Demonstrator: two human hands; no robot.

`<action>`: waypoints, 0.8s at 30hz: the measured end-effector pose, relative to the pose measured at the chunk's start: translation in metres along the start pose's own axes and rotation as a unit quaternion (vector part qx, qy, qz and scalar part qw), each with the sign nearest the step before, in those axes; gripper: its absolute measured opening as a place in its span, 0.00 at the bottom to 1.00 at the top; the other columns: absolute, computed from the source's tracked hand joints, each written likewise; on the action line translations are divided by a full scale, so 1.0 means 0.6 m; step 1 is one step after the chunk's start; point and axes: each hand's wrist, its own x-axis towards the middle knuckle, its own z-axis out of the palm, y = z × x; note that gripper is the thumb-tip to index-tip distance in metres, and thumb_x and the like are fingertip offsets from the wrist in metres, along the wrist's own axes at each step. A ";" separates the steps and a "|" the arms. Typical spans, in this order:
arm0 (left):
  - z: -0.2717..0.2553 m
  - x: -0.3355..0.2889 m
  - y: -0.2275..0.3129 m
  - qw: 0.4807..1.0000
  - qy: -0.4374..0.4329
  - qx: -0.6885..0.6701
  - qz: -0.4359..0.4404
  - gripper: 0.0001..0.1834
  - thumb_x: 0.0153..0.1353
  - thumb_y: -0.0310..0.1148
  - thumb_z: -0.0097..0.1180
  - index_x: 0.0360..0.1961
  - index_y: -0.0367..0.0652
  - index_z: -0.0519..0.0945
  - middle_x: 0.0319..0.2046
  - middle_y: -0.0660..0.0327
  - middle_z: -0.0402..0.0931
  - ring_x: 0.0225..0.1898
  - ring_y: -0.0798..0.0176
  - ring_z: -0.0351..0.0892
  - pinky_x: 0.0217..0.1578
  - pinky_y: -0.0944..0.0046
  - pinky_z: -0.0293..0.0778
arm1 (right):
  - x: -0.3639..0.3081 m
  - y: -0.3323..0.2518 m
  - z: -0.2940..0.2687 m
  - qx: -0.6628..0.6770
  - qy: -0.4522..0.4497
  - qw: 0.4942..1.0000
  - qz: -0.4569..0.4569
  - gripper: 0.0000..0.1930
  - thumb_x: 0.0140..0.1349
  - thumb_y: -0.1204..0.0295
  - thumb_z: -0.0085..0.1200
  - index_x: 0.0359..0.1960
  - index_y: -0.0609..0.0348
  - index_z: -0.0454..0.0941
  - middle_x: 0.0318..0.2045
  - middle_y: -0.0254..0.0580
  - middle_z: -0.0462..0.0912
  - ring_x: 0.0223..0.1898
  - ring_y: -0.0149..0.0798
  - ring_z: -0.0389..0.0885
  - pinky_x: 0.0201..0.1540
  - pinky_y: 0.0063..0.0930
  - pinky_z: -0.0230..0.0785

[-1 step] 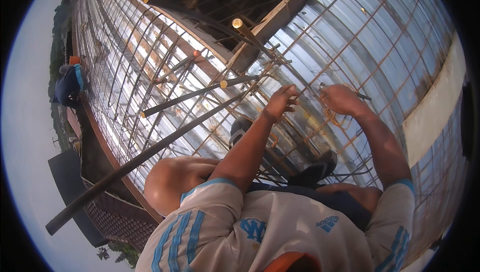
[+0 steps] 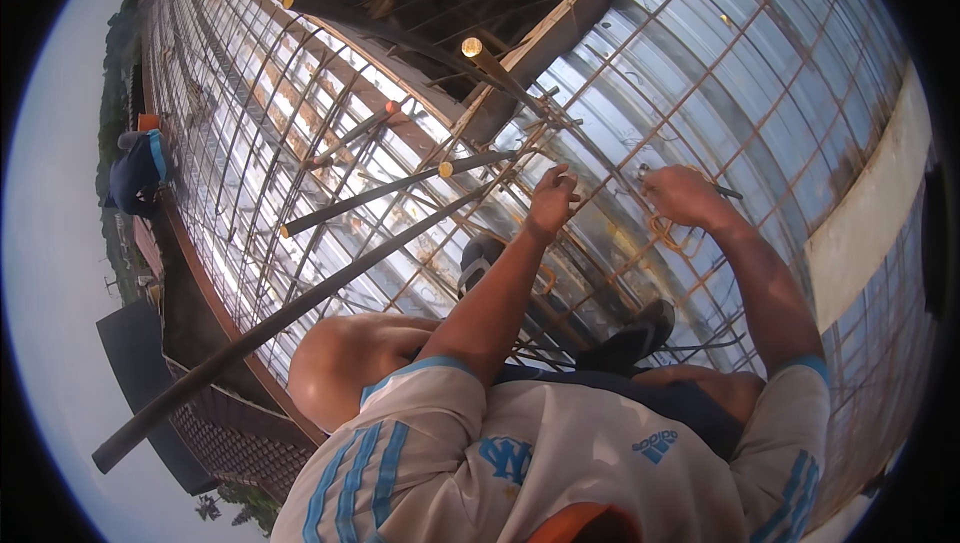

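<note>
My right hand (image 2: 684, 195) is closed round a hand tool that looks like pliers (image 2: 727, 191). A dark handle sticks out behind the fist, and a small metal tip shows at the front, over the rebar mesh (image 2: 700, 83). A loop of yellowish tie wire (image 2: 665, 233) hangs just below this hand. Left of it, my left hand (image 2: 552, 205) is raised over the mesh, fingers loosely bent and apart, with nothing visible in them. The thick steel bars (image 2: 400, 186) lie near my left hand, their yellow-painted ends pointing outward.
Corrugated metal decking (image 2: 640, 108) lies beneath the mesh. A wood-edged opening (image 2: 390, 3) drops away ahead. One long bar (image 2: 290, 303) juts past the left edge. My shoes (image 2: 640, 333) stand on the mesh. Another person (image 2: 138, 171) bends at the far left edge. A pale board (image 2: 868, 203) lies at right.
My left hand has shifted left, away from the right hand, and its fingers have turned slightly upward. My right hand with the pliers stays nearly in place.
</note>
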 end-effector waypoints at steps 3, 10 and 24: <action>-0.006 0.015 -0.012 0.945 0.228 0.198 0.123 0.29 0.59 0.31 0.49 0.61 0.29 0.64 0.55 0.43 0.70 0.53 0.47 0.74 0.54 0.57 0.69 | 0.008 0.044 0.026 0.070 0.044 0.997 0.007 0.10 0.58 0.72 0.47 0.36 0.60 0.80 0.37 0.57 0.81 0.42 0.58 0.78 0.45 0.47 0.69; -0.022 0.031 -0.010 0.926 0.182 0.267 0.194 0.33 0.55 0.27 0.44 0.64 0.28 0.61 0.61 0.37 0.64 0.66 0.41 0.60 0.67 0.58 0.54 | 0.017 0.064 0.053 0.116 0.106 0.987 0.017 0.09 0.58 0.72 0.47 0.36 0.60 0.79 0.38 0.56 0.81 0.42 0.58 0.78 0.45 0.45 0.69; -0.028 0.043 -0.009 0.931 0.167 0.255 0.198 0.34 0.54 0.24 0.47 0.65 0.30 0.60 0.58 0.40 0.67 0.62 0.43 0.66 0.63 0.57 0.60 | 0.184 -0.040 0.131 0.159 0.094 0.980 0.074 0.14 0.57 0.74 0.47 0.44 0.55 0.79 0.37 0.55 0.78 0.43 0.57 0.77 0.48 0.46 0.69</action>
